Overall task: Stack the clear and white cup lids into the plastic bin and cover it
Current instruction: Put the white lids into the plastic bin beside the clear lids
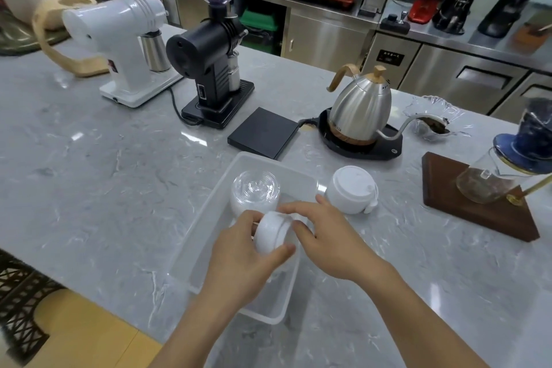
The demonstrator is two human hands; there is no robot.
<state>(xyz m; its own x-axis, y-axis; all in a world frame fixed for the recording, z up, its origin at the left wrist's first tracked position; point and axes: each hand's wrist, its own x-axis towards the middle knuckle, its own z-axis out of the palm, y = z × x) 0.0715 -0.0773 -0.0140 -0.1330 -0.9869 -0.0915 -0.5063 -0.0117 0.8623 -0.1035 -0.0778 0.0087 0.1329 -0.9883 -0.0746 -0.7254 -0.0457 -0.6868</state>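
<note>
A clear plastic bin (206, 212) lies on the grey marble counter in front of me. A stack of clear cup lids (255, 193) stands in its far end. My left hand (239, 260) grips a short stack of white cup lids (270, 236), tilted on its side, above the middle of the bin. My right hand (325, 236) touches the same stack from the right, fingertips on its upper edge. A second stack of white lids (351, 190) stands on the counter just right of the bin. No bin cover is visible.
Behind the bin lie a black scale (264, 133) and a steel kettle (361, 107) on its base. A white grinder (125, 39) and a black grinder (212, 63) stand further back. A wooden stand with a glass server (484, 197) sits at right.
</note>
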